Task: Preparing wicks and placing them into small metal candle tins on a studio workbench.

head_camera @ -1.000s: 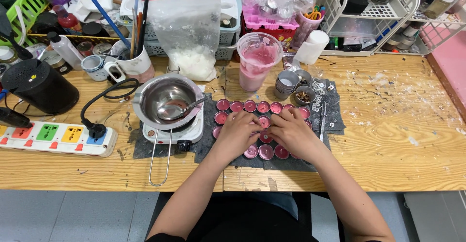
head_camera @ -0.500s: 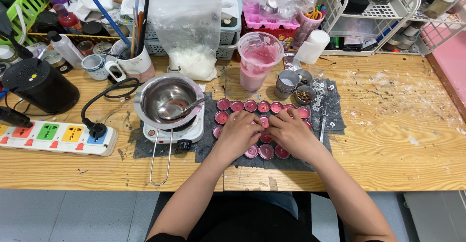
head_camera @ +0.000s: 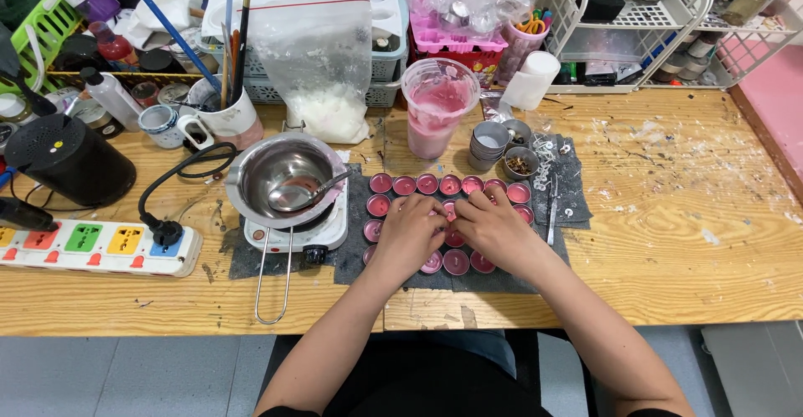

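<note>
Both hands are working over the grid of small pink tealight cups [head_camera: 416, 185] on the dark felt mat [head_camera: 569, 184], and compared with a second ago they are drawing closer together: the left hand [head_camera: 407, 235] and right hand [head_camera: 493, 229] were lying a little apart, and now their fingertips are meeting over one cup in the middle rows. The fingers of both are curling in as if pinching something small there, but what they are gripping is hidden beneath them, so I cannot tell whether either hand is actually closed on anything. That suggests the work is narrowing to a single candle. Beyond the fingertips the far row of cups is sitting untouched; to the left of the left hand the steel melting pot [head_camera: 284, 176] is resting on its small hotplate [head_camera: 322, 233], and farther ahead the pink wax cup [head_camera: 437, 107] is standing.
</note>
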